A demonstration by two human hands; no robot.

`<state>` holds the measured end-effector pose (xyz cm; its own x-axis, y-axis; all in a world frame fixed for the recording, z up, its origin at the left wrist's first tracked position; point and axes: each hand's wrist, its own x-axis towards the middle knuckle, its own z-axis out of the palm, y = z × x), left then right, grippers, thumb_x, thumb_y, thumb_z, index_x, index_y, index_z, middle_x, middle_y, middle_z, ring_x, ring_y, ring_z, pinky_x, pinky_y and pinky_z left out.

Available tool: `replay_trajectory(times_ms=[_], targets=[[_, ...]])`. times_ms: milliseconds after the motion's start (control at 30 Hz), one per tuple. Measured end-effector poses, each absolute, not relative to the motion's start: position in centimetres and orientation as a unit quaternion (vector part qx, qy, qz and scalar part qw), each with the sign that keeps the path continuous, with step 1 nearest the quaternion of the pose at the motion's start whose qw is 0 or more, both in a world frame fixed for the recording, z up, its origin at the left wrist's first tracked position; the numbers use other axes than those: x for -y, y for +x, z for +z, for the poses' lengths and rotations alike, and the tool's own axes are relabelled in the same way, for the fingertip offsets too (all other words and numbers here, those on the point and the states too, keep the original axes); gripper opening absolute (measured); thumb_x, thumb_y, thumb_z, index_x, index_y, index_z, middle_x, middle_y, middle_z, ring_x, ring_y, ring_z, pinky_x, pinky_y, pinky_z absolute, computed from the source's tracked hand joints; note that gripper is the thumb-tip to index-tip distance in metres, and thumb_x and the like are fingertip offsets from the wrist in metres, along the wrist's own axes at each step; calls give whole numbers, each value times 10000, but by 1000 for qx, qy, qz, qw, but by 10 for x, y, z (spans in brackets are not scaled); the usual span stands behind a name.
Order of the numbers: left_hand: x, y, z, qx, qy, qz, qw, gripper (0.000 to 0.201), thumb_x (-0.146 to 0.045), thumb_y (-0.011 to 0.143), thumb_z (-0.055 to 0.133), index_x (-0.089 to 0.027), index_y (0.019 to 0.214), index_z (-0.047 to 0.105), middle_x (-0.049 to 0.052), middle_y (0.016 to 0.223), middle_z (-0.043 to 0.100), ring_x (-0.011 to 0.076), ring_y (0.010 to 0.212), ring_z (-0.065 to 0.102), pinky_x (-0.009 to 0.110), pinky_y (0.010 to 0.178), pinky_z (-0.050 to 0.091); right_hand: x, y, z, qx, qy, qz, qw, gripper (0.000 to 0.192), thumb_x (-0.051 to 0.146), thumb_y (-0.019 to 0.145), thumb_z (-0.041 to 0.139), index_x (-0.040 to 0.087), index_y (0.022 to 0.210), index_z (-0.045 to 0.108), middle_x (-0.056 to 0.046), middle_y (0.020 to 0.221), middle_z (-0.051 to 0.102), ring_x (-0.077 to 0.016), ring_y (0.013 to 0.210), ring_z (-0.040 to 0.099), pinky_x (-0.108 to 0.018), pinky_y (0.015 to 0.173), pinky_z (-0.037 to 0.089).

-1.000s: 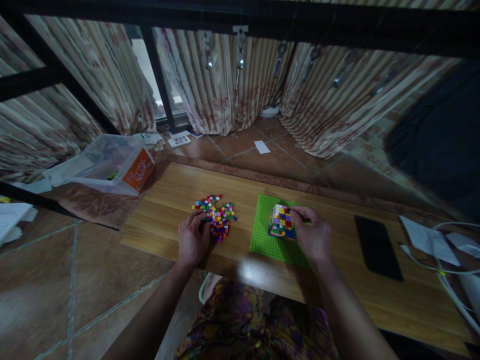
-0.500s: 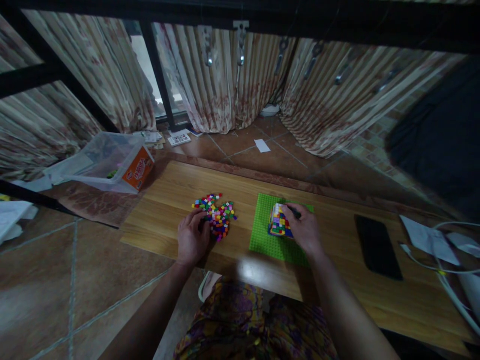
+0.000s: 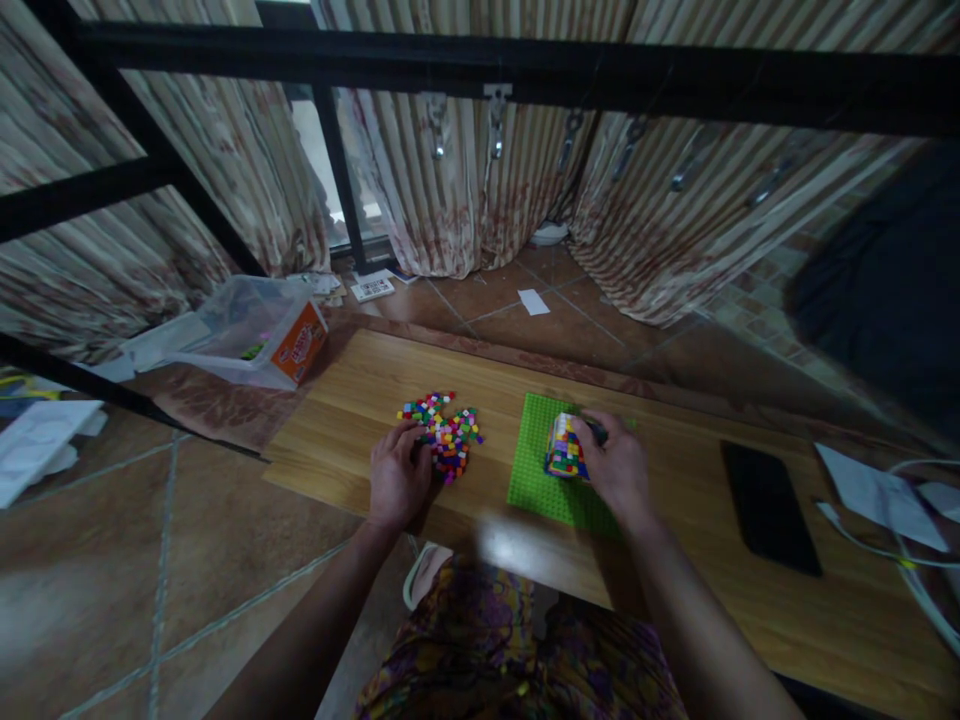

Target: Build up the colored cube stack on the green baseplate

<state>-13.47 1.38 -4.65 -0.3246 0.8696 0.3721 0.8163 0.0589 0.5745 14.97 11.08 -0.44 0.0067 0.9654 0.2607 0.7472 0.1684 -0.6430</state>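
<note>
A pile of small multicoloured toy bricks (image 3: 450, 438) lies on the wooden table (image 3: 330, 425). At the pile's near left edge is my left hand (image 3: 400, 478), fingers curled in and tips among the bricks; what they pinch, if anything, is too small to tell. To the right lies a green studded baseplate (image 3: 529, 480). On it stands a small block built of bricks (image 3: 564, 447), with white, yellow, red and blue pieces showing. My right hand (image 3: 616, 465) grips this block from the right, thumb against it. Something dark shows between those fingers, its kind unclear.
A black phone (image 3: 771, 508) lies right of the baseplate, beside white paper (image 3: 877, 495) and a white cable (image 3: 862, 535). A clear plastic box (image 3: 255, 330) with an orange label stands beyond the table's left end. A black metal rail (image 3: 525, 75) crosses in front of curtains.
The whole view has shifted, so everything sits slightly lower and further right. Both hands keep nearly the same places, the left at the pile and the right on the block.
</note>
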Motion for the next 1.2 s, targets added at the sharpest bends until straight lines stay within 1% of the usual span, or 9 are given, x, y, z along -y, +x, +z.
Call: replay_trajectory(times_ms=[100, 167, 233, 300, 500, 667, 833, 1000, 1200], targets=[[-13, -134, -46, -729, 576, 367, 38, 215, -263, 868, 542, -198, 1038, 655, 96, 1164, 665, 261, 1091, 617, 441, 960, 464, -91, 133, 12, 721, -568, 86, 389, 326, 424, 926, 467, 206, 1028, 686, -114, 1060, 679, -262, 1031, 581, -438, 947, 424], [-13, -134, -46, -732, 573, 368, 38, 218, -258, 867, 540, -200, 1043, 655, 95, 1166, 664, 260, 1090, 617, 443, 962, 464, -76, 114, 19, 759, -510, 118, 387, 270, 347, 953, 442, 230, 995, 682, -83, 994, 686, -231, 971, 601, -384, 909, 449], [-13, -133, -46, -733, 571, 367, 38, 222, -252, 867, 538, -198, 1048, 655, 96, 1166, 663, 257, 1083, 620, 441, 959, 465, -64, 93, 20, 794, -464, 165, 357, 251, 292, 959, 431, 237, 969, 676, -64, 928, 683, -210, 906, 618, -345, 862, 466], [-13, -133, -46, -733, 572, 365, 38, 225, -247, 868, 538, -197, 1053, 655, 97, 1170, 662, 255, 1081, 621, 438, 957, 466, -59, 72, 13, 813, -451, 193, 314, 249, 251, 959, 421, 231, 980, 668, -66, 930, 678, -209, 885, 620, -331, 828, 474], [-13, -133, -47, -734, 572, 364, 38, 217, -248, 878, 538, -194, 1052, 656, 93, 1183, 659, 254, 1095, 616, 438, 962, 464, -72, 34, -13, 819, -513, 172, 192, 183, 191, 919, 482, 198, 982, 654, -96, 960, 660, -231, 904, 620, -335, 811, 463], [-13, -134, -48, -731, 574, 367, 38, 214, -257, 880, 539, -200, 1051, 656, 89, 1175, 662, 252, 1091, 616, 433, 960, 463, -79, 28, -22, 817, -527, 173, 158, 181, 164, 918, 474, 201, 890, 648, -92, 945, 647, -200, 815, 621, -303, 729, 455], [-13, -135, -44, -726, 579, 369, 41, 202, -253, 870, 541, -194, 1028, 653, 97, 1160, 666, 258, 1075, 622, 434, 948, 470, -73, 38, -22, 817, -502, 205, 196, 221, 141, 917, 440, 210, 824, 628, -69, 877, 641, -197, 827, 614, -301, 757, 459], [-14, -137, -45, -720, 585, 372, 33, 199, -269, 866, 546, -194, 1016, 651, 99, 1147, 666, 259, 1065, 622, 436, 947, 475, -54, 66, -4, 786, -466, 285, 290, 186, 187, 919, 453, 224, 876, 631, -41, 857, 668, -184, 825, 633, -295, 762, 472], [-15, -139, -48, -715, 593, 369, 29, 202, -288, 874, 541, -197, 1021, 646, 101, 1150, 660, 260, 1082, 615, 436, 952, 475, -52, 119, 17, 700, -526, 305, 374, 184, 322, 918, 504, 238, 949, 665, -30, 906, 710, -181, 809, 661, -311, 769, 499]])
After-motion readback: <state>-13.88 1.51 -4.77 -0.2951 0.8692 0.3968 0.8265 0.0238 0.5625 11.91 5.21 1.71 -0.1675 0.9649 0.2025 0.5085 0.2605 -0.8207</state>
